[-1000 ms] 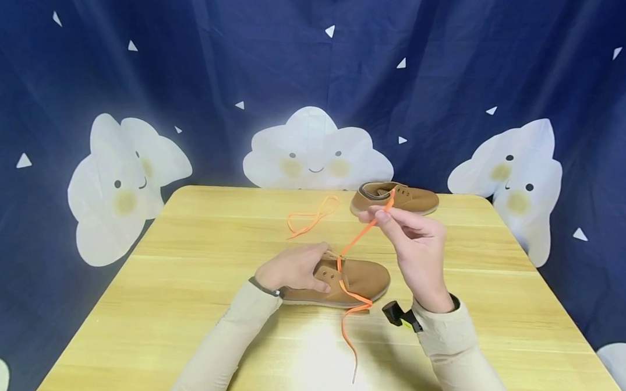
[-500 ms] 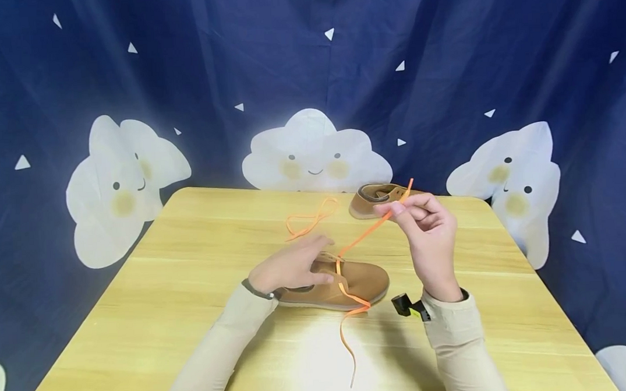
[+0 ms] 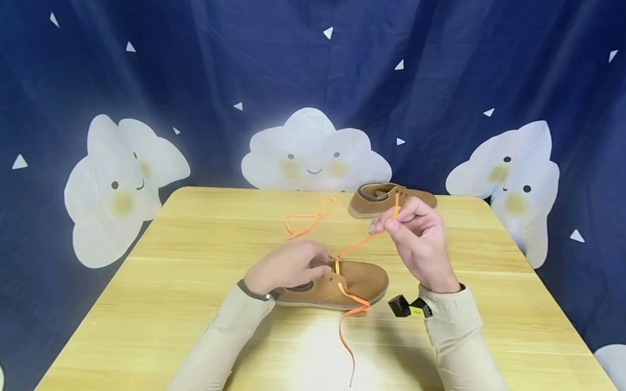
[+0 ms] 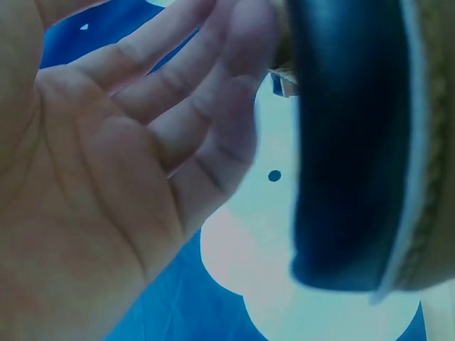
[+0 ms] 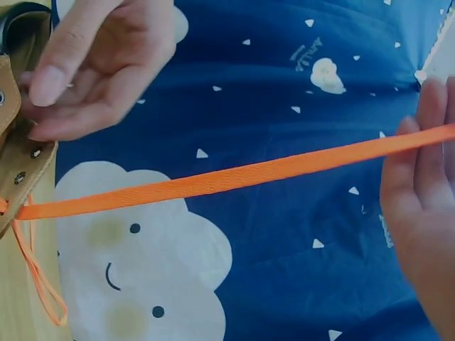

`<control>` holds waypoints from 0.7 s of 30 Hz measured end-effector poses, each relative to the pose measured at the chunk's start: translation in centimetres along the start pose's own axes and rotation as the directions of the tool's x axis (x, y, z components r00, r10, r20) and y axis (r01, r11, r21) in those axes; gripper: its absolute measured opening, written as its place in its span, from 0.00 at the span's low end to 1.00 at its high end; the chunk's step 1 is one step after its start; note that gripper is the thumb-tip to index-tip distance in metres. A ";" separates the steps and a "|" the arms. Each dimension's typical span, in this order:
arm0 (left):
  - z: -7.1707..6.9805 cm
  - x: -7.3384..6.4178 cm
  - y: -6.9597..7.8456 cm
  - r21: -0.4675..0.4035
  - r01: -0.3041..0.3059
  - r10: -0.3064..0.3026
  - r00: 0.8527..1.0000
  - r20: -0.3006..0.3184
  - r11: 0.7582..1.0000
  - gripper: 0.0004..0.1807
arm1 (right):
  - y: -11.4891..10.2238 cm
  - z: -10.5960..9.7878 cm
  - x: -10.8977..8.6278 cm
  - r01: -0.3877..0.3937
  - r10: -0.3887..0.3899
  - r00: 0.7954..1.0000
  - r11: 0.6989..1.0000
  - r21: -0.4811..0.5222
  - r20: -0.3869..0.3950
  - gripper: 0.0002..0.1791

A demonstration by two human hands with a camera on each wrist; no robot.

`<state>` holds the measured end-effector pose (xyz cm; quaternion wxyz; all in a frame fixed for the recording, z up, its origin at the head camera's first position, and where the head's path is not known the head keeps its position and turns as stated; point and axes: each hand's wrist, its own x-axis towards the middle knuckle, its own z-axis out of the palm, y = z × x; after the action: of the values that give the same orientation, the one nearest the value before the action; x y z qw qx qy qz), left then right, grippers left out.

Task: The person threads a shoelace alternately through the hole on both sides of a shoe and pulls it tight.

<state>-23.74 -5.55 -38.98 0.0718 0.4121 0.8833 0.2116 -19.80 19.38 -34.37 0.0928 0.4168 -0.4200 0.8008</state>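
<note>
Right hand (image 3: pixel 420 246): I pinch the orange lace (image 5: pixel 213 182), right of frame centre | left hand (image 3: pixel 287 266): I hover it loosely spread at the brown shoe (image 3: pixel 368 279), lower centre, contact unclear | second shoe (image 3: pixel 367 207): upper right of centre

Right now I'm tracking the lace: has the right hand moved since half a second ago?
Yes: in the head view, the right hand has shifted slightly left against the far shoe.

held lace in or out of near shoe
In: the lace passes through both sides of the shoe; the right hand pinches it near one end.
</note>
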 end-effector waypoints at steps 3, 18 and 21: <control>0.3 0.0 -0.2 0.012 0.014 -0.014 0.999 0.042 1.000 0.08 | 0.1 -0.3 0.0 -0.022 0.019 0.996 0.999 0.027 0.084 0.12; 1.0 0.5 -0.7 -0.025 0.032 -0.029 0.994 0.106 0.999 0.08 | -1.7 0.8 -0.7 -0.321 0.477 0.877 0.667 -0.673 0.055 0.07; 1.1 0.6 -0.7 -0.030 0.028 -0.025 0.995 0.101 0.999 0.10 | -1.4 1.4 -0.7 -0.289 0.525 0.848 0.578 -0.763 0.076 0.05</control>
<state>-24.31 -5.19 -40.27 0.1254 0.4094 0.8805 0.2034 -17.86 19.35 -33.61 -0.0020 0.3495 -0.7958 0.4945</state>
